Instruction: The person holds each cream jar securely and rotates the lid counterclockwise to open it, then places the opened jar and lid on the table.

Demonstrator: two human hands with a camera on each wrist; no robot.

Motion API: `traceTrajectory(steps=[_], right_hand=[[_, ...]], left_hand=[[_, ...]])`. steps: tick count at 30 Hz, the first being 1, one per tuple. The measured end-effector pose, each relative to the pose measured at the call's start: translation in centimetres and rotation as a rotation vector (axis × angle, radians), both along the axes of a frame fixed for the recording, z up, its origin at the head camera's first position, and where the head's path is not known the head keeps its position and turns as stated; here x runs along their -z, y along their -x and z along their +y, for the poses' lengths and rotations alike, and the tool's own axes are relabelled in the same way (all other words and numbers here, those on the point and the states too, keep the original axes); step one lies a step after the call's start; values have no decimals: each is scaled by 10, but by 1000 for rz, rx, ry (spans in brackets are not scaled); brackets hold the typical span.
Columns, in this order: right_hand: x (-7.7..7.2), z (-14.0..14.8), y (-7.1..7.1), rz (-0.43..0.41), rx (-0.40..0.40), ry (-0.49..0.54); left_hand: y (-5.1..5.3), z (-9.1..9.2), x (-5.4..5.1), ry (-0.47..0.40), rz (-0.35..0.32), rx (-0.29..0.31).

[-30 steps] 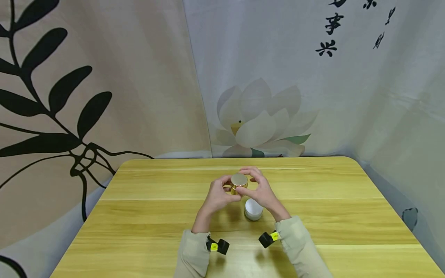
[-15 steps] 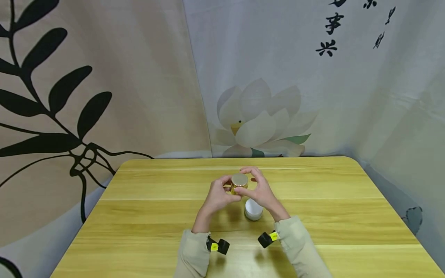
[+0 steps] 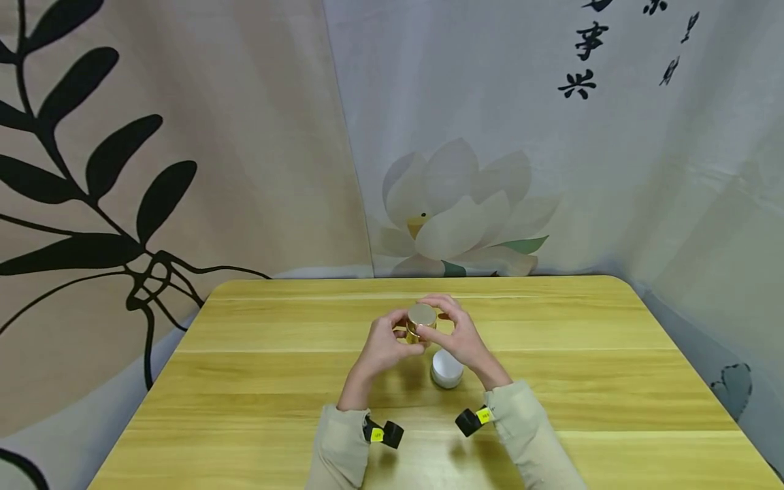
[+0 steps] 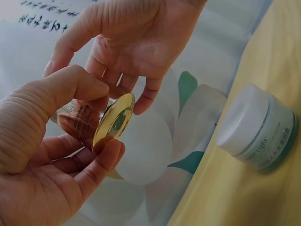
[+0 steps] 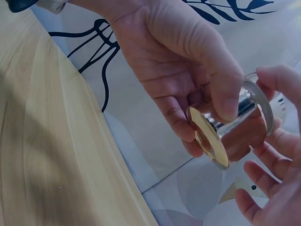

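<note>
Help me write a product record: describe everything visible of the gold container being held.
The gold container is short and round, with a mirror-like, metallic-looking body, dark print on its side, a flared gold disc at the lower end and a clear, glass-like rim at the upper. It is held off the table, roughly upright, its flat top facing up. The left hand grips its body; the right hand curves thumb and forefinger round its upper end. Which end opens is unclear.

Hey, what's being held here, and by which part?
A gold jar: the left hand holds it by the lower body, near the flared base. The right hand is at its upper rim, but whether it grips there can't be told.
</note>
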State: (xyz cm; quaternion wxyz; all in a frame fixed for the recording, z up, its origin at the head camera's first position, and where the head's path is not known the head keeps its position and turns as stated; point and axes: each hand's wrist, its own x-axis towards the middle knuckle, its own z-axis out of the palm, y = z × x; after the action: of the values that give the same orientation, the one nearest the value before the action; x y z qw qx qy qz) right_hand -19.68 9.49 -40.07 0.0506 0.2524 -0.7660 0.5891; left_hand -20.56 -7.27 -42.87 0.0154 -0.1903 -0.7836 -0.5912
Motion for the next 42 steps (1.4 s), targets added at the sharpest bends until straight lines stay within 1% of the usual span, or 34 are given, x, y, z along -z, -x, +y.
traceTrajectory(steps=[1,4,11,15,19,22,24,26,30,33,36,42], right_hand=[[-4,0,-2,0,-1,5],[0,1,0,0,-1,43],[26,8,16,41,22,160],[30,13,19,41,34,216],[33,19,18,27,54,245],[34,23,17,20,73,250],[34,26,16,16,85,244],[31,29,14,5,98,236],[22,34,7,-4,137,192],[17,38,2,-12,163,165],[17,42,0,-27,183,164],[23,53,-2,11,208,156]], left_hand=[[0,0,0,2,-3,1],[0,-1,2,1,-8,3],[0,-4,6,-13,-11,1],[-1,-6,6,7,-32,-24],[-3,-8,4,-7,-52,-49],[-6,-10,1,-22,-66,-61],[-6,-12,2,-10,-74,-73],[-5,-14,5,1,-81,-88],[-1,-18,13,3,-95,-106],[1,-20,16,-5,-93,-110],[1,-21,17,-1,-93,-114],[-1,-24,16,20,-107,-135]])
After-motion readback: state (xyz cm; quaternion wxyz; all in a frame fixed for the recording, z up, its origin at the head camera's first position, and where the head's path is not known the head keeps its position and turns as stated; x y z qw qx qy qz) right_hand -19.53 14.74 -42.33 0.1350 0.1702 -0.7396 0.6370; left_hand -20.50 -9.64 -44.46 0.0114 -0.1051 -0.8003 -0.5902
